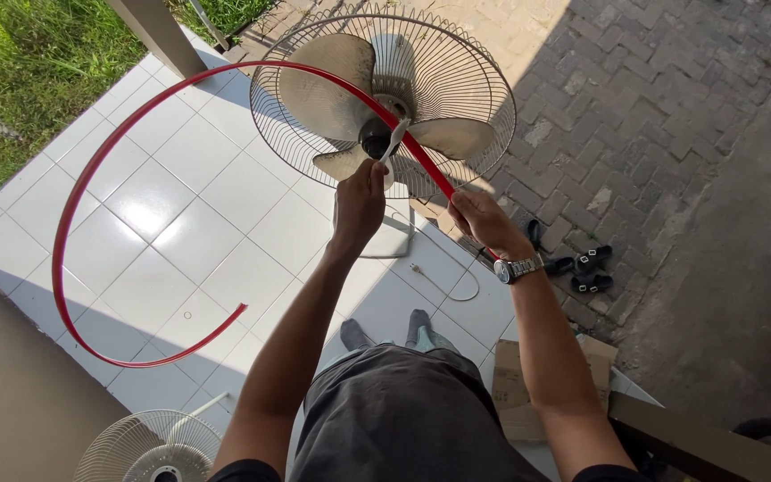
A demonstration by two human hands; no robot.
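A: What is each hand on?

B: The left hand (pixel 360 203) is closed on a small pale tool, a brush or slim handle by the look of it (pixel 393 141), whose tip reaches up from the fist to the dark hub (pixel 375 136) of the dusty three-bladed fan (pixel 359 98). The right hand (pixel 482 220), with a metal wristwatch (pixel 518 268) just below it, is clamped on one end of the long red flexible plastic rim band (pixel 91 178).

A: And where does the band run from that grip?

B: Up and across the front of the round wire rear guard (pixel 484 89), over the hub, then out in a wide loop far to the left of both hands. Its free end (pixel 241 307) hangs low, below and left of the left forearm, above the white tiled floor (pixel 171 223).

A: How would it handle?

B: I judge it light and springy: it holds an open curve unsupported, so it is stiff enough to keep shape yet bends easily. Held at one end only, the far end would likely swing; a grip nearer the middle would steady it. It looks smooth, perhaps a little slippery.

A: The fan itself?

B: The blades look thin plastic, grimy, probably easy to flex. The wire guard seems rigid but light.

A: Anything else near?

B: A second wire guard (pixel 149 446) lies below the left elbow, black sandals (pixel 586 268) right of the watch, flattened cardboard (pixel 515 388) under the right forearm.
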